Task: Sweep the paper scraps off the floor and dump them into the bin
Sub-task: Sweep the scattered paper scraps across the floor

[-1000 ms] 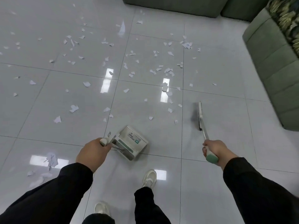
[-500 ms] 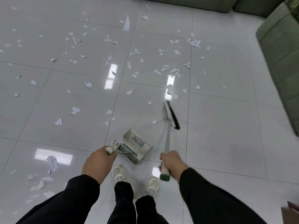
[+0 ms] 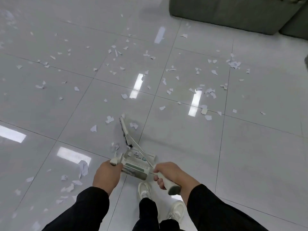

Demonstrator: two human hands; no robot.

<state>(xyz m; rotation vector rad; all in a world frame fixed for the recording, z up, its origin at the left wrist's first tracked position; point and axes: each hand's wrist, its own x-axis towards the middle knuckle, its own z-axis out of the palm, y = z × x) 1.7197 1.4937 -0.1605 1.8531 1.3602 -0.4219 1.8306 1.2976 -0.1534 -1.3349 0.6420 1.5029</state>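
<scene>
Left hand (image 3: 106, 176) grips dustpan (image 3: 137, 164) steady; right hand (image 3: 170, 175) fingers wrap broom (image 3: 126, 133), drawing paper scraps (image 3: 110, 119) panward

Glossy grey tiled floor (image 3: 250, 147) with light reflections, green sofa (image 3: 233, 12) beyond.

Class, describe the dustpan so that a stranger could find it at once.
Start at the glossy grey tiled floor littered with white paper scraps. Look just ahead of the person's white shoes. The dustpan is the pale, boxy thing with a comb-toothed strip, its handle gripped by the left hand.
</scene>
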